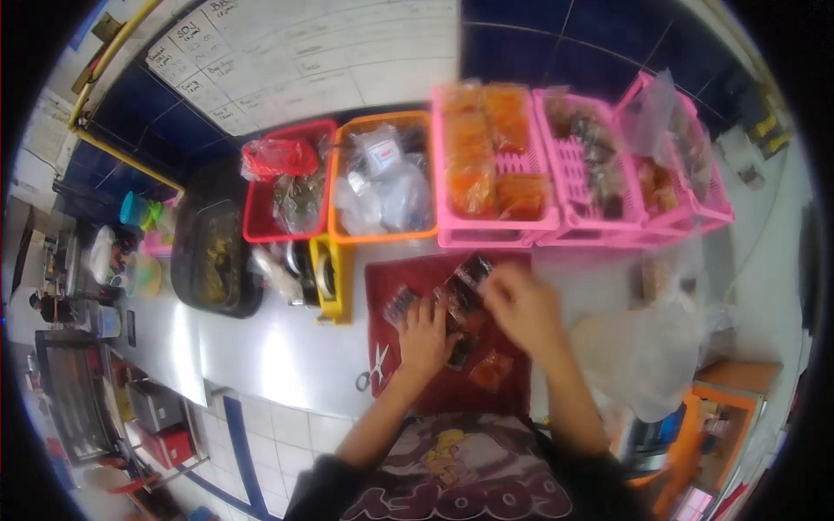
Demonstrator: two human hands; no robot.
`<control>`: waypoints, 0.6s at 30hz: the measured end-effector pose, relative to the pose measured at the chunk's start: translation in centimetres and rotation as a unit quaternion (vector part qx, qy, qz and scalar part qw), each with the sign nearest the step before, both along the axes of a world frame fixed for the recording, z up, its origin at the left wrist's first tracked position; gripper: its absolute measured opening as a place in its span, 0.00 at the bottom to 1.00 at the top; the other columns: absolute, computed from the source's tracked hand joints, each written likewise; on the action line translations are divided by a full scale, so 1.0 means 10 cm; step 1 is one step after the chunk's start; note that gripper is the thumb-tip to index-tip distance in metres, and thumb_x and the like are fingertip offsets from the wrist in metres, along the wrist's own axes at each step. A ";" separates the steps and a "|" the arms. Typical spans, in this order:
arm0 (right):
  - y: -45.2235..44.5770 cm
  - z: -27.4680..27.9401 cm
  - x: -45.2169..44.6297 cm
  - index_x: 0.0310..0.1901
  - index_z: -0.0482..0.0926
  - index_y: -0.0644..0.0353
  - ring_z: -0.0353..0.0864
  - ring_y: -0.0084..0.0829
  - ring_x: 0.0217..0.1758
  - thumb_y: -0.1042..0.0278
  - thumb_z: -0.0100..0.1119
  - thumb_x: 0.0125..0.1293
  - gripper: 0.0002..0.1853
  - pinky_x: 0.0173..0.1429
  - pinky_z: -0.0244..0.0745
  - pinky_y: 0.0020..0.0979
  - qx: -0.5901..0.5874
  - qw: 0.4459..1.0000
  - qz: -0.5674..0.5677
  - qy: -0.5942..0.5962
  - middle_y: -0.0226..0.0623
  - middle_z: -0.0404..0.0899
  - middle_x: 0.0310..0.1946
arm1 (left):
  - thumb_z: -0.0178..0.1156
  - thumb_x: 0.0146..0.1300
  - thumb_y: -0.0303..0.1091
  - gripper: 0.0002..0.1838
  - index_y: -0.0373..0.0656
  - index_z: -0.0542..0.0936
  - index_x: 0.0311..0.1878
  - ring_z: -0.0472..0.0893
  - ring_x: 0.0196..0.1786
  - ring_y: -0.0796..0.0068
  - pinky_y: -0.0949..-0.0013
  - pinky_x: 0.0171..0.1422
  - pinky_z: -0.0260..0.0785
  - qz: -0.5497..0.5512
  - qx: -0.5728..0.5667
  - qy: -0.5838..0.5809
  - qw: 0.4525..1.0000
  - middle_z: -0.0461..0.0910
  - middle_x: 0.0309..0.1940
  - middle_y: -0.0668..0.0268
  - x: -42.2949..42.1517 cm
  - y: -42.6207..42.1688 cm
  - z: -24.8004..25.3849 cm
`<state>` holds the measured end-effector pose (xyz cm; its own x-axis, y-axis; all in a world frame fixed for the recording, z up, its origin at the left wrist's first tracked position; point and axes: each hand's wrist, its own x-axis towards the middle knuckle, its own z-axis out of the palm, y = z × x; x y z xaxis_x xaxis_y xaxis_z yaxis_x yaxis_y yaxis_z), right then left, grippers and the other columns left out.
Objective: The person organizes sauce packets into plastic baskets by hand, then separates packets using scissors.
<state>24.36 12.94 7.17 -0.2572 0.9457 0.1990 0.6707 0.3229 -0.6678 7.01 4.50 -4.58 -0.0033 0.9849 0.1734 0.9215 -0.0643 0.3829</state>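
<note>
My left hand [424, 340] lies with its fingers spread over several small clear plastic packets on a dark red cloth [395, 271]. One packet with dark contents [401, 304] shows beyond its fingertips. My right hand [524, 306] is slightly blurred, its fingers curled together at the edge of a small dark packet [473, 271]. Between the hands lie more packets, some dark and some reddish, partly hidden by the left fingers. Near the cloth's front edge rests an orange-red packet [492, 369]. Scissors [375, 369] lie at the cloth's left edge.
Behind the cloth stand a red basket [248, 217], an orange basket [382, 238] and pink baskets [499, 236] with packets. A yellow tape dispenser [334, 304] and black roasting pan [187, 286] are on the left. A clear plastic bag [647, 360] sits at right.
</note>
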 end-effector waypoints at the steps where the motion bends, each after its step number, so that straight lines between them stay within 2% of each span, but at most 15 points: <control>1: -0.22 -0.43 0.07 0.37 0.83 0.52 0.86 0.46 0.37 0.58 0.63 0.67 0.09 0.40 0.80 0.44 -0.051 0.993 0.038 -0.095 0.38 0.86 0.32 | 0.68 0.61 0.49 0.22 0.49 0.81 0.55 0.74 0.64 0.51 0.41 0.66 0.63 0.033 -0.042 0.010 0.999 0.82 0.53 0.57 -0.02 0.03 -0.16; 2: -0.40 -0.89 0.15 0.39 0.83 0.53 0.86 0.46 0.38 0.57 0.64 0.66 0.09 0.41 0.81 0.44 -0.079 0.990 0.031 -0.114 0.38 0.85 0.34 | 0.68 0.61 0.51 0.24 0.50 0.81 0.55 0.70 0.67 0.50 0.38 0.68 0.59 0.065 -0.083 0.021 0.994 0.81 0.55 0.58 -0.05 0.05 -0.29; 3: -0.52 -1.22 0.18 0.40 0.82 0.53 0.86 0.46 0.39 0.57 0.65 0.65 0.10 0.41 0.81 0.44 -0.107 0.985 0.022 -0.131 0.38 0.84 0.36 | 0.68 0.61 0.51 0.24 0.50 0.81 0.55 0.70 0.67 0.50 0.38 0.68 0.59 0.060 -0.077 0.027 0.995 0.81 0.55 0.58 -0.11 0.07 -0.40; 4: -0.57 -1.38 0.15 0.40 0.82 0.53 0.86 0.46 0.39 0.57 0.65 0.65 0.10 0.41 0.81 0.44 -0.101 0.987 0.015 -0.126 0.38 0.84 0.36 | 0.67 0.61 0.52 0.22 0.50 0.82 0.53 0.72 0.65 0.51 0.37 0.67 0.59 0.078 -0.092 0.015 0.993 0.81 0.54 0.58 -0.18 0.10 -0.49; 5: -0.61 -1.49 0.11 0.44 0.82 0.54 0.85 0.46 0.42 0.56 0.67 0.63 0.14 0.43 0.81 0.45 -0.113 0.982 -0.003 -0.154 0.40 0.82 0.41 | 0.67 0.62 0.53 0.22 0.50 0.82 0.51 0.73 0.64 0.52 0.36 0.66 0.59 0.097 -0.107 0.003 0.990 0.82 0.53 0.58 -0.24 0.13 -0.51; 6: -0.66 -1.54 0.07 0.48 0.81 0.54 0.84 0.47 0.46 0.56 0.70 0.60 0.18 0.46 0.81 0.45 -0.129 0.975 -0.018 -0.181 0.42 0.81 0.46 | 0.65 0.64 0.52 0.18 0.46 0.84 0.44 0.80 0.55 0.51 0.39 0.61 0.66 0.115 -0.125 -0.031 0.985 0.85 0.47 0.56 -0.27 0.18 -0.38; 7: -0.69 -1.60 0.04 0.48 0.81 0.54 0.84 0.47 0.46 0.56 0.70 0.60 0.18 0.46 0.81 0.45 -0.128 0.976 -0.022 -0.176 0.42 0.81 0.46 | 0.65 0.64 0.52 0.18 0.46 0.84 0.44 0.80 0.55 0.51 0.39 0.61 0.66 0.112 -0.123 -0.026 0.986 0.85 0.47 0.56 -0.33 0.21 -0.37; 9: -0.62 -1.58 -0.04 0.53 0.78 0.56 0.82 0.47 0.51 0.56 0.74 0.57 0.24 0.47 0.81 0.47 -0.134 0.975 -0.026 -0.176 0.43 0.76 0.51 | 0.63 0.67 0.49 0.18 0.42 0.86 0.39 0.85 0.43 0.49 0.45 0.52 0.73 0.185 -0.061 -0.202 0.960 0.86 0.38 0.52 -0.50 0.31 -0.43; 10: -0.59 -1.54 -0.05 0.53 0.78 0.56 0.82 0.47 0.51 0.56 0.74 0.57 0.24 0.47 0.81 0.47 -0.130 0.976 -0.029 -0.173 0.43 0.76 0.51 | 0.61 0.69 0.46 0.18 0.39 0.86 0.40 0.86 0.38 0.45 0.50 0.46 0.76 0.181 -0.011 -0.217 0.959 0.86 0.34 0.48 -0.59 0.31 -0.44; 11: -0.57 -1.45 -0.05 0.53 0.77 0.56 0.81 0.46 0.53 0.57 0.75 0.56 0.25 0.48 0.81 0.48 -0.150 0.972 -0.016 -0.178 0.43 0.74 0.52 | 0.61 0.69 0.46 0.18 0.39 0.86 0.40 0.86 0.38 0.45 0.50 0.46 0.76 0.178 -0.007 -0.216 0.960 0.86 0.34 0.48 -0.67 0.29 -0.44; 13: -0.55 -1.41 -0.04 0.53 0.77 0.57 0.80 0.45 0.55 0.57 0.76 0.55 0.27 0.50 0.80 0.49 -0.167 0.969 -0.003 -0.183 0.43 0.73 0.53 | 0.60 0.69 0.45 0.17 0.39 0.86 0.43 0.86 0.42 0.45 0.51 0.49 0.76 0.240 -0.074 -0.290 0.923 0.86 0.37 0.48 -0.82 0.20 -0.43; 15: -0.54 -1.48 -0.05 0.46 0.78 0.56 0.79 0.45 0.54 0.56 0.75 0.56 0.21 0.50 0.79 0.48 -0.157 0.967 0.000 -0.202 0.42 0.75 0.50 | 0.60 0.69 0.46 0.18 0.39 0.87 0.43 0.86 0.45 0.47 0.52 0.52 0.76 0.246 -0.109 -0.270 0.924 0.86 0.39 0.46 -0.88 0.01 -0.48; 17: -0.54 -1.53 -0.02 0.44 0.79 0.56 0.81 0.45 0.53 0.55 0.75 0.56 0.20 0.48 0.80 0.47 -0.174 0.969 0.003 -0.178 0.42 0.77 0.48 | 0.59 0.68 0.46 0.17 0.41 0.85 0.48 0.84 0.48 0.47 0.48 0.52 0.75 0.223 -0.215 -0.163 0.937 0.85 0.42 0.48 -0.91 -0.19 -0.59; 18: -0.51 -1.54 -0.01 0.43 0.80 0.57 0.82 0.45 0.52 0.54 0.75 0.56 0.20 0.46 0.81 0.46 -0.191 0.969 0.002 -0.155 0.42 0.79 0.47 | 0.59 0.68 0.46 0.17 0.41 0.85 0.48 0.84 0.48 0.47 0.48 0.52 0.75 0.227 -0.212 -0.162 0.937 0.85 0.42 0.48 -0.84 -0.29 -0.49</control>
